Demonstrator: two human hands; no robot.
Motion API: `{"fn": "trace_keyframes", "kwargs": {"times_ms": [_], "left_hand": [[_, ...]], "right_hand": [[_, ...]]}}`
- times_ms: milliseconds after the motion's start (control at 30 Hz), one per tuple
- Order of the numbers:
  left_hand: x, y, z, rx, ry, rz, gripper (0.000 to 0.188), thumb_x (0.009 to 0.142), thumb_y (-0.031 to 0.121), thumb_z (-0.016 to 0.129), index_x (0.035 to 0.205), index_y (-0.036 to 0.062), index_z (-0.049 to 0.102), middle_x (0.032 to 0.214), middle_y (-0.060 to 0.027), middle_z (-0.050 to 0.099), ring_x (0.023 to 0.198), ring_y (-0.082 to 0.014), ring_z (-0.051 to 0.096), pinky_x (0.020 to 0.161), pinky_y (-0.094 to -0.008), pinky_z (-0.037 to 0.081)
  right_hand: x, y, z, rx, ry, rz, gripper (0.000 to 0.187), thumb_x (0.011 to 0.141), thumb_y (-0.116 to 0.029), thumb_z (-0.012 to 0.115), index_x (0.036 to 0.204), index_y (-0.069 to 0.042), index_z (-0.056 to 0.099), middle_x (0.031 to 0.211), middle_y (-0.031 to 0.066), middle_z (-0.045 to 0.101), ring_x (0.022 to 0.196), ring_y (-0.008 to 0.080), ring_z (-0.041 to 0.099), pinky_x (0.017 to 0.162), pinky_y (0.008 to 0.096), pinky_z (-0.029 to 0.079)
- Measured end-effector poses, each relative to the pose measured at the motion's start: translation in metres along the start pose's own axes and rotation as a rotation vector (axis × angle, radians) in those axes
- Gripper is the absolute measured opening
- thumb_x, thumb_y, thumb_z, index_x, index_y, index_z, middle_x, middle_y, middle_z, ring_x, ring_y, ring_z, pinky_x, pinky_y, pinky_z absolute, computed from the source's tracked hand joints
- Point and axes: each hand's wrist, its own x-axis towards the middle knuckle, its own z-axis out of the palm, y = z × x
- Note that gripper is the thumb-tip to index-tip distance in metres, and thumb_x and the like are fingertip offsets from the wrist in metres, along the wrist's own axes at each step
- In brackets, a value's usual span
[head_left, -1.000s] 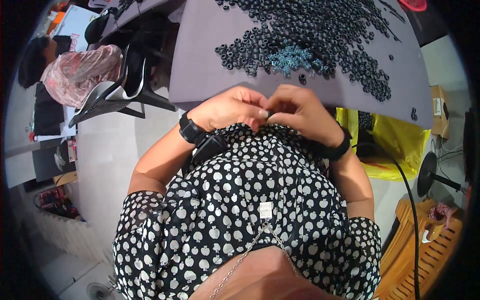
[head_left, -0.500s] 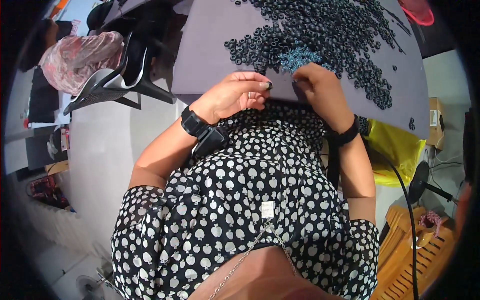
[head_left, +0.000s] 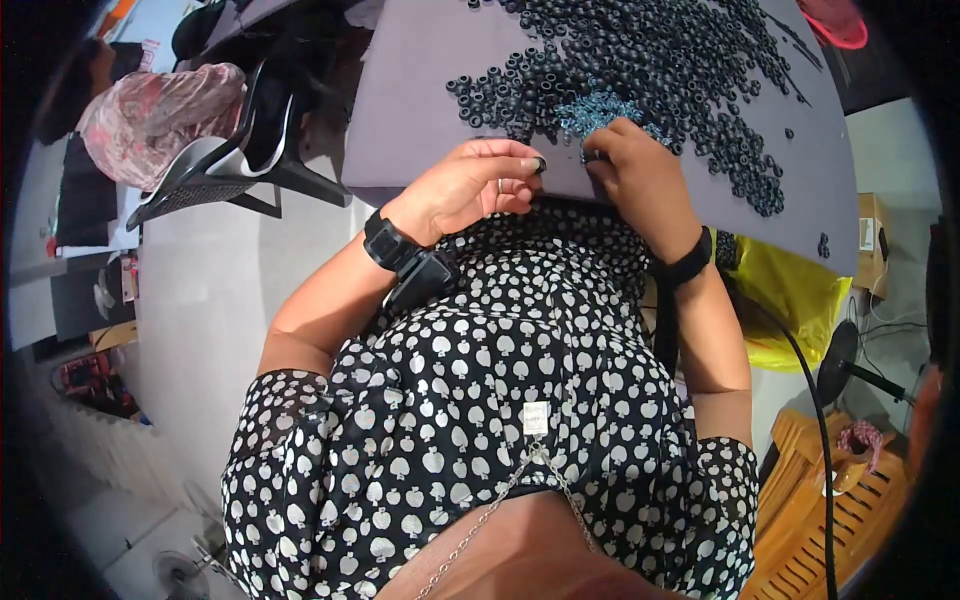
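Where the dark dress [head_left: 480,400] with its pale apple print meets the near side of the work, both forearms reach forward, each with a black band at the wrist. The left hand [head_left: 480,185], over the near edge of the table [head_left: 415,110], pinches a small black ring [head_left: 540,164] between thumb and forefinger, the other fingers loosely curled beneath. The right hand [head_left: 640,170], a little farther right and apart from the left, is turned down with its fingers bent at the near side of some blue bits [head_left: 597,108]; whether anything lies between its fingertips cannot be told. To the right, below the table's edge, hangs a yellow bag [head_left: 795,305]. Beyond the blue bits, and to either side of them, loose black rings [head_left: 650,60] spread toward the far part of the table.

For good handling, a light pinch near the ring's rim would probably serve best, leaving its hole uncovered. Pieces so small seem best taken singly with the fingertips, from the near fringe of the heap, with the wrist clear of it so that nothing scatters.
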Motion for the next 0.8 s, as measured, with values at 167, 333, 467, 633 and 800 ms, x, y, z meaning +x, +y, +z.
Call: {"fn": "trace_keyframes", "kwargs": {"times_ms": [167, 333, 467, 633, 800], "left_hand": [[-0.001, 0.0, 0.001, -0.027, 0.008, 0.005, 0.015, 0.094, 0.008, 0.054, 0.105, 0.0023, 0.061, 0.086, -0.0054, 0.065, 0.072, -0.0124, 0.062, 0.068, -0.0281, 0.055], [-0.002, 0.0, 0.002, -0.038, 0.017, 0.011, 0.014, 0.094, 0.008, 0.054, 0.105, 0.0029, 0.061, 0.087, -0.0055, 0.064, 0.072, -0.0131, 0.062, 0.068, -0.0282, 0.054], [0.0, 0.001, 0.002, -0.038, 0.027, -0.005, 0.014, 0.094, 0.007, 0.054, 0.105, 0.0032, 0.061, 0.087, -0.006, 0.065, 0.072, -0.0135, 0.062, 0.069, -0.0285, 0.054], [-0.001, 0.002, 0.001, -0.054, 0.003, -0.004, 0.014, 0.093, 0.006, 0.054, 0.105, 0.0034, 0.06, 0.089, -0.0077, 0.065, 0.073, -0.0139, 0.062, 0.069, -0.0284, 0.053], [0.0, 0.003, -0.002, -0.12, -0.032, -0.013, 0.014, 0.093, 0.005, 0.055, 0.106, 0.0033, 0.06, 0.092, -0.0111, 0.066, 0.073, -0.0152, 0.063, 0.069, -0.0288, 0.053]], "right_hand": [[0.0, 0.005, 0.005, 0.058, 0.081, -0.007, 0.015, 0.077, -0.003, 0.064, 0.092, -0.005, 0.062, 0.089, 0.0108, 0.059, 0.078, 0.0306, 0.061, 0.067, 0.0357, 0.048], [-0.003, 0.009, -0.002, 0.119, 0.116, 0.021, 0.015, 0.077, 0.001, 0.063, 0.091, -0.002, 0.062, 0.088, 0.0112, 0.059, 0.078, 0.029, 0.062, 0.068, 0.0341, 0.048], [-0.003, 0.014, -0.003, 0.112, 0.121, 0.012, 0.013, 0.078, 0.001, 0.063, 0.091, -0.001, 0.062, 0.088, 0.0117, 0.059, 0.079, 0.0287, 0.062, 0.069, 0.0339, 0.048], [-0.001, 0.017, -0.002, 0.086, 0.107, 0.031, 0.012, 0.078, -0.001, 0.063, 0.09, -0.002, 0.063, 0.087, 0.0112, 0.058, 0.079, 0.0289, 0.061, 0.069, 0.0344, 0.048], [-0.001, 0.021, -0.001, 0.072, 0.137, 0.024, 0.011, 0.078, -0.002, 0.064, 0.09, -0.002, 0.063, 0.087, 0.0104, 0.057, 0.079, 0.0288, 0.061, 0.069, 0.035, 0.048]]}}
